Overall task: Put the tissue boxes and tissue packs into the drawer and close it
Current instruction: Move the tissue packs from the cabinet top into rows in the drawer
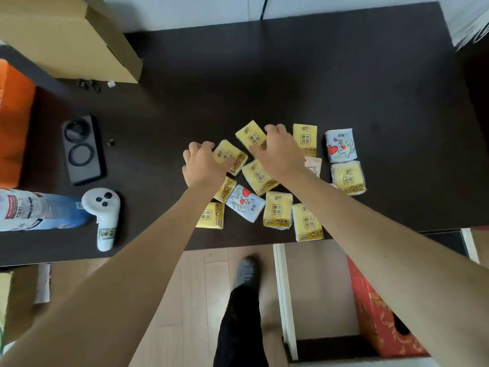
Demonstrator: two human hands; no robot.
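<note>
Several small tissue packs, most of them yellow and two pale blue with red hearts, lie scattered near the front edge of the dark table. My left hand grips one yellow pack. My right hand grips another yellow pack a little farther back. A blue heart pack lies at the right, another blue heart pack in the middle. Below the table's edge at the right an open white drawer holds a red and gold tissue box.
On the left of the table lie a dark phone, a white controller, a printed plastic bag and a cardboard box. An orange object stands at the far left. My leg and shoe stand on the wooden floor.
</note>
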